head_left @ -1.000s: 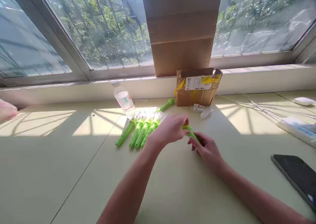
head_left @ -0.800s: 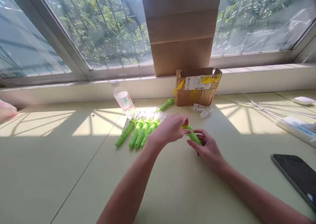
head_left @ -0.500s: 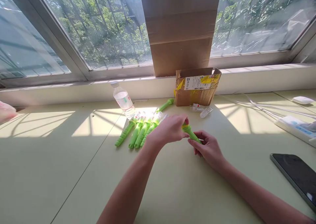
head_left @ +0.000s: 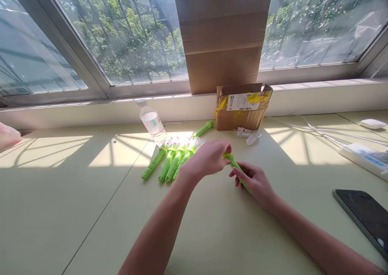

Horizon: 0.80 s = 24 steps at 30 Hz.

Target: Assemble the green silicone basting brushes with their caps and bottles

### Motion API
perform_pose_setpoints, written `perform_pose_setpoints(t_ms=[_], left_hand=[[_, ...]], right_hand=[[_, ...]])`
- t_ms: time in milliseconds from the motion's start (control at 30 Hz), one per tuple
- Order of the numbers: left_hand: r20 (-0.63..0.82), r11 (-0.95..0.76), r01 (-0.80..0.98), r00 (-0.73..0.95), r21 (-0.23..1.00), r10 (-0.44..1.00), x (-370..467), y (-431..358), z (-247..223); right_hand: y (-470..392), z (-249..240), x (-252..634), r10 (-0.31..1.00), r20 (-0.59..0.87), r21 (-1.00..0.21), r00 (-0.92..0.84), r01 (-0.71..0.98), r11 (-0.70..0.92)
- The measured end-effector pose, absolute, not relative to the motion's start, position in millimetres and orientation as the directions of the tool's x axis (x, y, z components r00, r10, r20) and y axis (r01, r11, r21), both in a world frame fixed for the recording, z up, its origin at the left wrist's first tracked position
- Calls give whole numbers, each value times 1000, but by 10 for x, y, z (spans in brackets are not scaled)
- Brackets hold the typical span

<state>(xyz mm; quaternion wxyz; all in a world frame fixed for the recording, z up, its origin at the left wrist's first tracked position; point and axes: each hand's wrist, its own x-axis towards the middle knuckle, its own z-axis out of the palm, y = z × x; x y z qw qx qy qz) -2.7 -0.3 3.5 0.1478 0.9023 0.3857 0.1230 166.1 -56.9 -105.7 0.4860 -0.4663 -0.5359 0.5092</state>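
Left grip (head_left: 211,157) pinches the green handle (head_left: 235,164) near its far end; right grip (head_left: 256,183) wraps it nearer, likely for steadiness; similar handles (head_left: 175,164) lie left of both.

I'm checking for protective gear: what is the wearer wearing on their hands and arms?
Nothing shows: the left hand and right hand are ungloved, with no watch or bracelet at either wrist. Both forearms are sleeveless as far as the picture reaches. Rings can't be ruled out, as some fingers are hidden.
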Motion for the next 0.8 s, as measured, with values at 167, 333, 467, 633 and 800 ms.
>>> perform_pose_setpoints(t_ms=[167,333,467,633,800], left_hand=[[110,-656,664,668,358,736,-14,-3,30],[120,-664,660,672,352,731,-1,-17,43],[114,-671,662,678,335,726,-3,-16,38],[119,-682,652,689,331,715,-8,2,2],[116,-674,655,682,341,722,-10,-5,22]], right_hand=[[-578,-1070,1640,997,40,-997,-64,69,44],[-581,-1078,1631,999,30,-999,18,12,30],[-585,-1057,1643,1000,12,-999,11,-36,12],[-570,-1027,1676,1000,-16,-993,-16,-116,-18],[-560,-1014,1684,997,26,-994,-68,-110,18]])
